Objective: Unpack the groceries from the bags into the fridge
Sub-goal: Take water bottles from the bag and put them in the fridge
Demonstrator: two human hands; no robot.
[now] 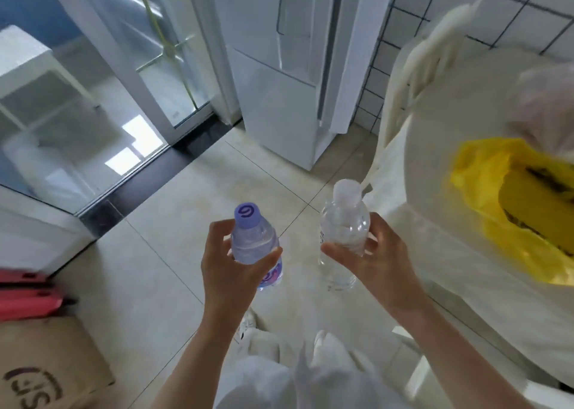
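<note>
My left hand (231, 265) grips a clear water bottle with a purple cap (256, 240), held upright over the tiled floor. A second clear bottle with a white cap (343, 225) stands upright in the grip of my right hand (372, 259). The white fridge (279, 110) stands ahead at the wall, its upper door open. On the round white table (450, 222) at my right lies a yellow plastic bag (484, 172) with something yellow inside, and a clear plastic bag (543, 104) behind it.
A white chair (413, 76) stands between the fridge and the table. A glass sliding door (93, 97) fills the left side. A brown cardboard box (46, 362) and a red object (28, 293) sit at the lower left. Pale floor tiles (217, 191) lie between me and the fridge.
</note>
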